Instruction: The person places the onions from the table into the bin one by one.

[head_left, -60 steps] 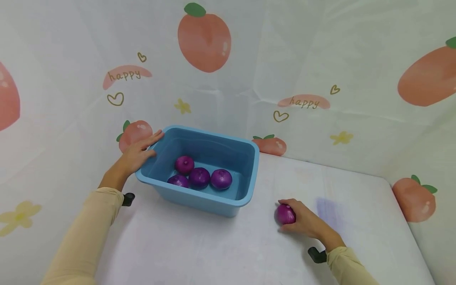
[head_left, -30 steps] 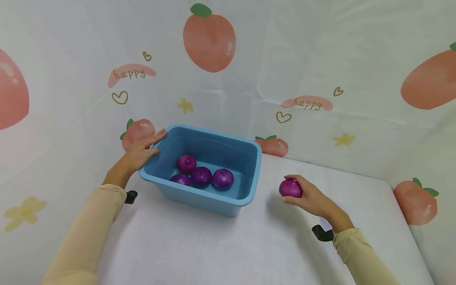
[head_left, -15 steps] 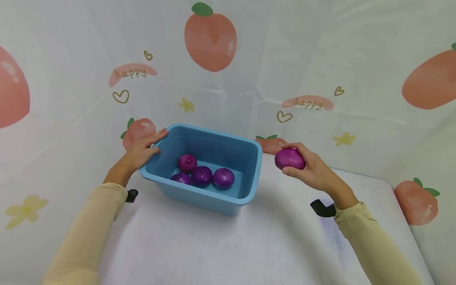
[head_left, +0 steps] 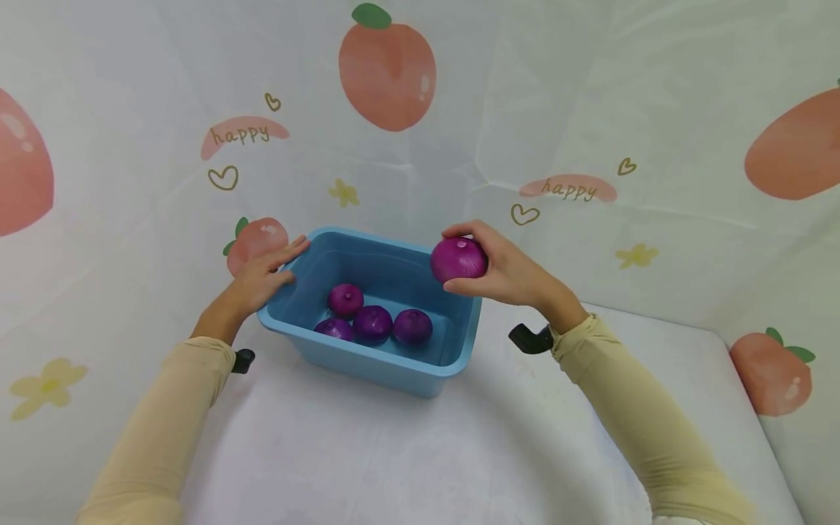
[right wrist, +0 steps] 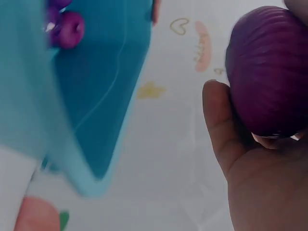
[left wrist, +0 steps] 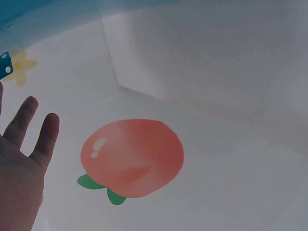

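Note:
In the head view my right hand (head_left: 508,270) grips a purple-red onion (head_left: 458,261), held above the right rear part of a light-blue plastic bin (head_left: 367,368). The right wrist view shows the ribbed side of this onion (right wrist: 267,72) against the palm, with the thumb along it. Several more purple onions (head_left: 372,324) lie on the bin's floor, toward its left and middle. At the bin's left end my left hand (head_left: 252,284) rests on the rim, its fingers extended. Straight, spread fingers (left wrist: 47,139) appear at the edge of the left wrist view.
The bin stands on a white table surface (head_left: 315,452), close to a white backdrop (head_left: 459,95) printed with peaches, flowers and the word "happy". A dark band piece (head_left: 530,339) sits at the right wrist, with a similar one (head_left: 243,361) at the left.
My right hand has lifted the onion off the table, raised it, and carried it left to over the bin. The left hand and the bin stay in place.

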### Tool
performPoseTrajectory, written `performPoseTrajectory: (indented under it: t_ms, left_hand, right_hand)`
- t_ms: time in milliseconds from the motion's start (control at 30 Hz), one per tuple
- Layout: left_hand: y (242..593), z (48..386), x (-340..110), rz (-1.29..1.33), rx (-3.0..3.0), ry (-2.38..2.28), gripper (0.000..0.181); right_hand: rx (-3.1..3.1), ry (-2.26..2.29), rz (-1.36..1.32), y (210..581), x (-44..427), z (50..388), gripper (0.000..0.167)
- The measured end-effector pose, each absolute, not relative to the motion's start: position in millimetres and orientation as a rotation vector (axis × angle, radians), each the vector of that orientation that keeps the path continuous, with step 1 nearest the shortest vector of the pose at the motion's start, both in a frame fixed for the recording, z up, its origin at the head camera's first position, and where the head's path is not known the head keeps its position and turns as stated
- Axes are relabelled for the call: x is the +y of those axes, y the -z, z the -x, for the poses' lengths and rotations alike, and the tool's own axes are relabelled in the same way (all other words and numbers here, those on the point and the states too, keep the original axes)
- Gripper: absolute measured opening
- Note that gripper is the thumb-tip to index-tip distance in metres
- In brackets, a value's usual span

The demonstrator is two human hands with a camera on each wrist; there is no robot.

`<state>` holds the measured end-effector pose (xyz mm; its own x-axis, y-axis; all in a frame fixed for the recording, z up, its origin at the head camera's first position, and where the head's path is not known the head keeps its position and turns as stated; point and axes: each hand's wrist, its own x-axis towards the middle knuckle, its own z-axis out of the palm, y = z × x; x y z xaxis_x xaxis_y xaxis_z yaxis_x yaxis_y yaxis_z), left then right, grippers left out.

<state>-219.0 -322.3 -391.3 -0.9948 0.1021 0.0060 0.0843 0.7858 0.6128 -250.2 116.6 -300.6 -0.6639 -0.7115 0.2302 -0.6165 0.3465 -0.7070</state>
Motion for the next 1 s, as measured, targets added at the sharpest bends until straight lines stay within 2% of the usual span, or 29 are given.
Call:
performPoseTrajectory:
  t_ms: [133, 367, 800, 1000]
  left_hand:
    - [391.1, 218.3, -322.5, -0.157, 2.943, -1.006, 0.065]
    - [390.3, 216.8, -322.6, -0.143, 2.938, -1.006, 0.064]
    - [390.9, 218.9, -322.9, -0.16, 2.947, -1.047, 0.063]
    - [391.2, 218.3, -323.4, -0.159, 2.938, -1.061, 0.063]
  right_hand:
    - [2.403, 1.215, 1.24, 302.6, 94.6, 264.5, 0.072]
    - [2.183, 1.316, 0.994, 319.4, 56.4, 284.3, 0.078]
    - [2.021, 1.255, 1.12, 350.3, -4.9, 293.0, 0.077]
    - [1.977, 1.28, 1.072, 356.1, -17.4, 289.6, 0.081]
